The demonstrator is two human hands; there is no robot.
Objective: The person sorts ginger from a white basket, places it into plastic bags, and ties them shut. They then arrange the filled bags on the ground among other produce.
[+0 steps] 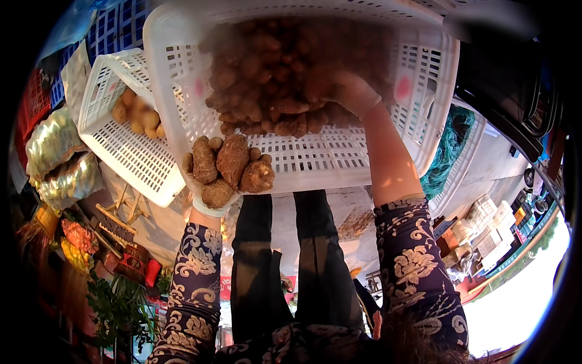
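Before me stands a large white perforated plastic crate (pixel 318 175) with a heap of brown taro roots (pixel 291 123) in its far part. My left hand (pixel 213 207), in a pale glove, is at the crate's near left corner. It bears a cluster of several taro roots (pixel 233 159), large and small, which hide most of its fingers. Inside the crate, my right hand (pixel 348 91), also in a pale glove, reaches onto the heap. Its fingertips are blurred and dark, so I cannot tell whether they grip a root.
A smaller white crate (pixel 136 168) at left contains round tan produce (pixel 138 113). Filled clear plastic bags (pixel 68 177) lie beyond it, near a wooden stool (pixel 116 223). At right, another white crate (pixel 464 159) holds green netting or plastic (pixel 448 150).
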